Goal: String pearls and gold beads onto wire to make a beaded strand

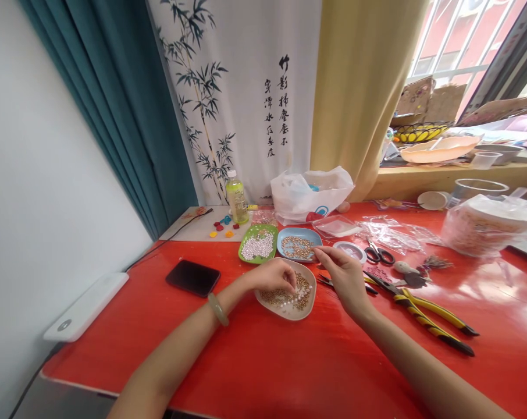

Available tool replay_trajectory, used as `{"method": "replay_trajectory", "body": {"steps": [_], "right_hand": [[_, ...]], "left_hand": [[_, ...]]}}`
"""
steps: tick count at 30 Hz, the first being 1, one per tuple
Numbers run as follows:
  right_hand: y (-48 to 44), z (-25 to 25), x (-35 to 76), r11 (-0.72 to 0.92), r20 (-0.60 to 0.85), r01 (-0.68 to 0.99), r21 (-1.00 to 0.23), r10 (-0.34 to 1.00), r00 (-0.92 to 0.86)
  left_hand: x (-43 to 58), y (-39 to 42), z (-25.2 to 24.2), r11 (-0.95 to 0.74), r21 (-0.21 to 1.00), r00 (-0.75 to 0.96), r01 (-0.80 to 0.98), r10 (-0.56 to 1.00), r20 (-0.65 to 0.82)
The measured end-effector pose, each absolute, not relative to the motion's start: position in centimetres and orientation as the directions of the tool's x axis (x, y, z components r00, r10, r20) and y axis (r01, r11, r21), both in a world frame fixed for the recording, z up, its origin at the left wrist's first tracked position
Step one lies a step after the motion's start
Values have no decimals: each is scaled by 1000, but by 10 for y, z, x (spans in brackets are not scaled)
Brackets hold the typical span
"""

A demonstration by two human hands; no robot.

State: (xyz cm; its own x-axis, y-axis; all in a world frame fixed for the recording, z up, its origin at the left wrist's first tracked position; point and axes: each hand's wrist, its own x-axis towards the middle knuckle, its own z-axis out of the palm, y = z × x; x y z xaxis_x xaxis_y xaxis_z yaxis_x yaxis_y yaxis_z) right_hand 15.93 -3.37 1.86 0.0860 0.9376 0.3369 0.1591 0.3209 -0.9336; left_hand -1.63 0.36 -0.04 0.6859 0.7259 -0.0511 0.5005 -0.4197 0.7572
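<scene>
Resting the left grip (276,274) in the beige dish (285,316) at the near centre of the red desk (289,366), with fingers curled down onto the gold beads (299,298). Hiding the fingertips behind the knuckles, so not showing whether pinching a bead or merely touching the heap. Wearing a green bangle (217,308) on that wrist.

Holding the right grip (344,273) just right of the same dish, above the desk, narrowed to a pinch with thumb tip meeting forefinger tip. Pointing that pinch toward the near rim of the blue dish (316,237); too small for telling any bead or thread inside it.

Facing, just beyond the beige dish, the blue dish on the right and a green dish (245,243) of pale beads (258,245) on the left, the two touching. Sharing the desk with a black phone (192,277) well left, yellow-and-black pliers (424,314) near right, small scissors (379,254) beyond them, and a bottle (237,201) and white plastic bag (309,192) at the far edge.
</scene>
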Motion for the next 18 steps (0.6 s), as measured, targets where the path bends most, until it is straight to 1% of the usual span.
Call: {"method": "replay_trajectory", "body": {"steps": [2, 4, 6, 8, 10, 13, 18], "right_hand": [[-34, 20, 159, 319, 334, 152, -936, 939, 87], [-35, 21, 159, 316, 330, 145, -937, 940, 85], [-37, 23, 158, 311, 322, 133, -941, 944, 72], [-40, 24, 156, 298, 303, 110, -948, 952, 40], [-43, 25, 154, 276, 276, 88, -957, 961, -8], [-47, 26, 151, 255, 248, 110, -961, 966, -72], [-50, 25, 150, 299, 287, 211, -931, 954, -85]], "left_hand": [[-16, 4, 1, -344, 821, 665, 456, 745, -57], [-16, 4, 5, -242, 897, 632, 370, 773, -52], [-16, 4, 9, -130, 960, 577, 248, 816, -39], [-16, 4, 13, -24, 994, 502, 103, 864, -31], [-17, 4, 15, 72, 996, 447, -48, 893, -43], [-16, 4, 17, 175, 960, 429, -219, 901, -66], [-11, 1, 16, 244, 900, 424, -362, 902, -74]]}}
